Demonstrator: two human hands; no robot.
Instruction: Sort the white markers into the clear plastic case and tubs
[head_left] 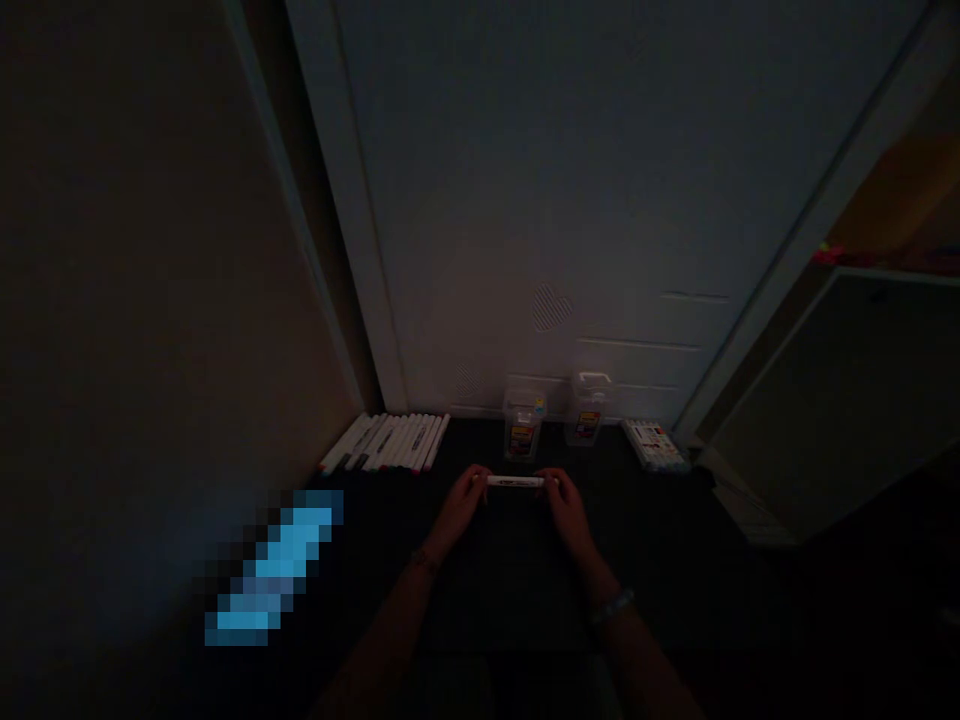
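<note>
A white marker pen (516,481) lies level between my two hands, over the dark table. My left hand (469,490) pinches its left end, and my right hand (562,492) grips the right end. Dark print runs along the marker's barrel. Just beyond it stand two clear plastic containers with labels: one container (523,412) straight ahead, and another container (587,430) with a white handle a little to the right. A row of several white markers (394,440) with coloured ends lies to the left.
At the back right lies a pack of markers (654,445). A blurred-out bright blue screen (289,560) sits on the table's left side. A pale panel (555,200) with a heart pattern rises behind the dark table (517,580). A wall (150,250) closes the left.
</note>
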